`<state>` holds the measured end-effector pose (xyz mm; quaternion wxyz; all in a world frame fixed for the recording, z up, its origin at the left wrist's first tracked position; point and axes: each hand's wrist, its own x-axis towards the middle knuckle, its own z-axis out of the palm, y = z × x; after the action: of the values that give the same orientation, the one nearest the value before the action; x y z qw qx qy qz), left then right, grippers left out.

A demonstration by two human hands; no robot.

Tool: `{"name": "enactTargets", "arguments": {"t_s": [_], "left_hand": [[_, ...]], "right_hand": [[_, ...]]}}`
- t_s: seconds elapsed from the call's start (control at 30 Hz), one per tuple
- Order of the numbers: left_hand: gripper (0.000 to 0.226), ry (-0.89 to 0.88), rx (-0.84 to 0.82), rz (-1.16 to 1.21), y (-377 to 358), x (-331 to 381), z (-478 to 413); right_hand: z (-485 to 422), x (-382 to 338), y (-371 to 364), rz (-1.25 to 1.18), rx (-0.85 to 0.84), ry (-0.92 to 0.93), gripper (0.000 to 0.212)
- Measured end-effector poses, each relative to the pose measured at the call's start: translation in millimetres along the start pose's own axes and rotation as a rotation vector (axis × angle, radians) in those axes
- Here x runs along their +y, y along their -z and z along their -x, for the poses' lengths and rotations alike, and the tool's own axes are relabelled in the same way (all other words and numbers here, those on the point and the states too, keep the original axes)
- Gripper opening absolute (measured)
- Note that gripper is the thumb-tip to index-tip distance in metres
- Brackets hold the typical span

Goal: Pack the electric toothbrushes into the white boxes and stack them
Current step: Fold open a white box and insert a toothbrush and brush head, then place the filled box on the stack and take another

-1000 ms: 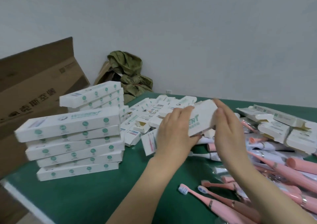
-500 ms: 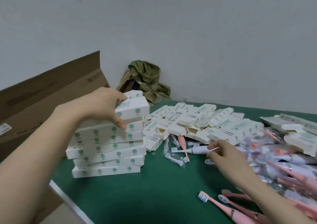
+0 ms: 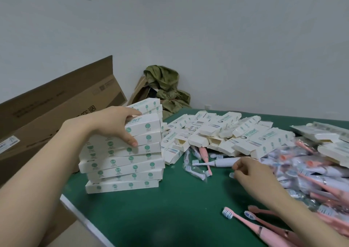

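Now, left hand (image 3: 113, 123): clamped on white cardboard box (image 3: 145, 126)
Right hand (image 3: 249, 171): pinched on white plastic toothbrush (image 3: 221, 162)
Risk: crooked stack (image 3: 122, 169) toppled if nudged

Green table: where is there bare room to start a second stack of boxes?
Bare surface lies along the near edge of the table, between the box stack and the loose pink toothbrushes. Crowded: the open boxes at the back and the toothbrush heap on the right.
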<state>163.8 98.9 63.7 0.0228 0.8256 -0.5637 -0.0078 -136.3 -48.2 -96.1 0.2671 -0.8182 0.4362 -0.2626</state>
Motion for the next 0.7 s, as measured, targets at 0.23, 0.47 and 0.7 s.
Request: {"name": "enactTargets", "arguments": {"t_s": [0.23, 0.47, 0.7], "left_hand": [[0.043, -0.453, 0.630, 0.248, -34.2, 81.6, 8.1], [0.049, -0.376, 0.349, 0.509, -134.3, 192.1, -58.4], [0.076, -0.175, 0.270, 0.311, -175.7, 250.9, -111.3]], "right_hand": [[-5.4, -0.1, 8.3, 0.033, 0.028, -0.013, 0.014], [-13.4, 13.4, 37.2, 0.064, 0.162, -0.162, 0.020], [-18.2, 30.3, 66.9, -0.010, 0.283, -0.234, 0.020]]}}
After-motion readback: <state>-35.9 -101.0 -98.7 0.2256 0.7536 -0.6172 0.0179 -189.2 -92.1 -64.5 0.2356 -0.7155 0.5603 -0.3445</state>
